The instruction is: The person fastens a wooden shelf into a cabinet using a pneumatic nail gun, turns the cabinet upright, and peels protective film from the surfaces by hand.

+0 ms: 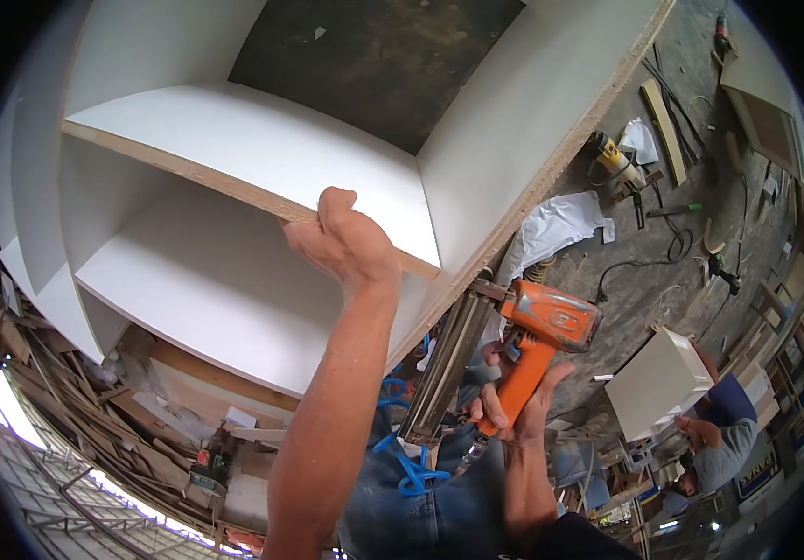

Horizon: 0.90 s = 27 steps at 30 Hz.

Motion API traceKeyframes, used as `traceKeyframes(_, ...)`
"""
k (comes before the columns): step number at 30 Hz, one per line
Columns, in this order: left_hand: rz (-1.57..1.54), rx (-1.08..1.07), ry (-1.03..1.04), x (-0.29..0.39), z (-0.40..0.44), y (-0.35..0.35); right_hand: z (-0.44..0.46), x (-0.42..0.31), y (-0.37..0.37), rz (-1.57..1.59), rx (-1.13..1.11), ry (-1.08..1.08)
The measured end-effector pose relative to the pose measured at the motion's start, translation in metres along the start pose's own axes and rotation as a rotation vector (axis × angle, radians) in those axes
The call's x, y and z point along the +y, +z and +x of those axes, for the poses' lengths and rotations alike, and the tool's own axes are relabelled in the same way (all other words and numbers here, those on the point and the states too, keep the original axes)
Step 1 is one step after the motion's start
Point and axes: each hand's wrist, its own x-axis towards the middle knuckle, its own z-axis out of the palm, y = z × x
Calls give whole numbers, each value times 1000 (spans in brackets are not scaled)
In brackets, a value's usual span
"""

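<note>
My left hand [350, 233] is closed around the raw front edge of a white shelf board [252, 126], thumb on top and fingers underneath. The board spans the inside of a white cabinet [523, 112] with bare particleboard edges. In my right hand [528, 401] is an orange nail gun [551, 317], gripped by its handle. Its long dark magazine [453, 359] and nose are close to the cabinet's right side panel; whether they touch it I cannot tell. A blue coiled air hose [416, 471] hangs near the handle's lower end.
On the concrete floor at right lie a yellow power tool [612, 159], a white plastic bag [556, 229], cords and a wood strip [665, 131]. A co-worker [724, 453] is beside a white box-shaped cabinet [658, 383]. Scrap boards [75, 373] are piled at lower left.
</note>
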Motion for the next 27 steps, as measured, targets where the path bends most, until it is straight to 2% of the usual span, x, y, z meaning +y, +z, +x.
traceKeyframes(3,2,4,8,1,-1,0,-5,-4,-13,32,41,-45)
traceKeyframes(5,-29,-1,14,-1,-1,3,-4,-14,-23,-231,10,27)
traceKeyframes(6,-22,22,48,-3,1,4,-3,-15,-22,-231,8,26)
traceKeyframes(8,-16,46,88,-6,2,3,0,-16,-20,-382,187,-126)
traceKeyframes(11,36,12,95,-1,-2,2,14,-28,4,-269,116,-37)
traceKeyframes(15,54,17,107,-2,0,2,32,-34,10,-287,71,-8)
traceKeyframes(17,40,22,115,-3,1,2,32,-41,8,-113,5,109)
traceKeyframes(20,58,-10,113,2,-4,1,29,-37,11,-167,101,110)
traceKeyframes(23,-35,-45,14,-2,5,2,26,-38,-2,-267,117,138)
traceKeyframes(27,-81,-42,47,3,2,0,25,-36,-12,-142,115,178)
